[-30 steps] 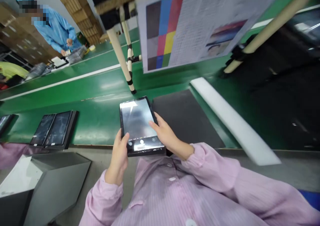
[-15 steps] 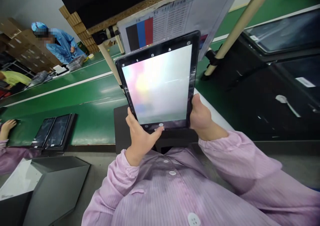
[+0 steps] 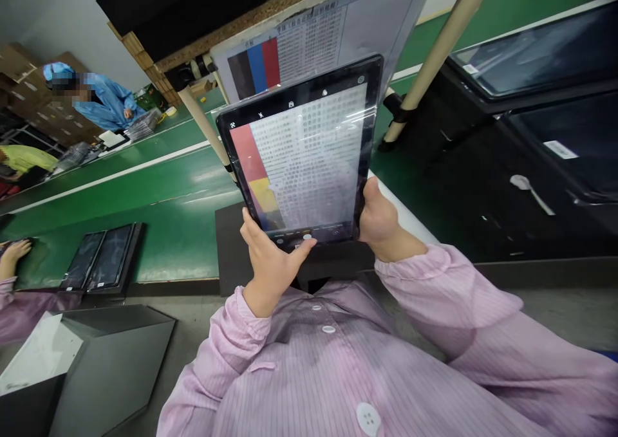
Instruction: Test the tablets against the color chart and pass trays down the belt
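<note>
I hold a black tablet (image 3: 304,154) upright in front of me with both hands. My left hand (image 3: 270,263) grips its lower left corner, thumb reaching onto the round button at the bottom of the screen. My right hand (image 3: 379,218) clasps the lower right edge. The screen shows a camera picture of the printed chart (image 3: 309,44) with colour blocks and rows of small text that hangs just behind the tablet. Under the tablet lies a dark grey mat (image 3: 232,250).
A green conveyor belt (image 3: 145,186) runs left, carrying two dark tablets on a tray (image 3: 101,260). Another worker's hand (image 3: 12,257) rests at far left. A person in blue (image 3: 96,99) stands far off. Black cases (image 3: 531,134) fill the right; a grey box (image 3: 111,353) sits lower left.
The tablet went from lying low over the mat to held up facing the chart. Its screen changed from a blurred white glow to a sharp picture of the chart. My right hand moved to the edge.
</note>
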`<state>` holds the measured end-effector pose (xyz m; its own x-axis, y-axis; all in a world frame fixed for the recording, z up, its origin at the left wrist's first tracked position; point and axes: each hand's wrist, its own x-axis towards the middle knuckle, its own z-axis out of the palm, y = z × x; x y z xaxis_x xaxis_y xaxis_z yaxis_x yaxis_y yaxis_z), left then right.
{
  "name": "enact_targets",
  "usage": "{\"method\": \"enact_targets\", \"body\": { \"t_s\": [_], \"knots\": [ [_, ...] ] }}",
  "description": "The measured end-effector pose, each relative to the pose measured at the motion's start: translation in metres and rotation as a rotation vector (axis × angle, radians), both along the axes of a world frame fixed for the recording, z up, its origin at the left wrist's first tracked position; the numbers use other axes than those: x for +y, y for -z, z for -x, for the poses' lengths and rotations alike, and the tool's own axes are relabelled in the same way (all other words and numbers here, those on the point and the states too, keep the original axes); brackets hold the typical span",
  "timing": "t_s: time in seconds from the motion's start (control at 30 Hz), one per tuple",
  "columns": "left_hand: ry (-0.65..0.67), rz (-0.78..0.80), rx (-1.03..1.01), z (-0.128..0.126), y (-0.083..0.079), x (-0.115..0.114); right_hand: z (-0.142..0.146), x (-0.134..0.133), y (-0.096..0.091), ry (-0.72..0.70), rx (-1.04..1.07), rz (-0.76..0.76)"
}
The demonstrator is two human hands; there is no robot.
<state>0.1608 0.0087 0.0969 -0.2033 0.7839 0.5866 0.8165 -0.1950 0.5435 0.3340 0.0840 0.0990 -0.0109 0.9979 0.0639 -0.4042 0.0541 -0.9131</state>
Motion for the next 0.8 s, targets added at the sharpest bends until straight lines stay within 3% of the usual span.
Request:
{"method": "enact_targets", "body": {
  "t_s": [0.27, 0.33, 0.43, 0.53, 0.63, 0.8],
  "knots": [
    [0.035, 0.013, -0.045, 0.000, 0.001, -0.002, -0.001, 0.001, 0.002, -0.099, 0.124, -0.057],
    [0.107, -0.020, -0.198, 0.006, -0.001, 0.000, -0.001, -0.001, 0.003, -0.091, 0.100, -0.050],
    [0.281, -0.008, -0.657, 0.021, -0.011, 0.006, -0.004, -0.008, 0.000, -0.100, 0.019, -0.044],
    [0.404, 0.143, -1.041, 0.034, -0.022, 0.010, -0.009, -0.019, -0.016, -0.030, -0.179, -0.234],
    [0.443, 0.184, -1.230, 0.035, -0.024, 0.012, -0.018, -0.025, -0.043, 0.015, -0.370, -0.458],
    [0.540, 0.189, -1.354, 0.025, -0.012, 0.010, -0.033, -0.017, -0.067, 0.058, -0.537, -0.579]
  ]
}}
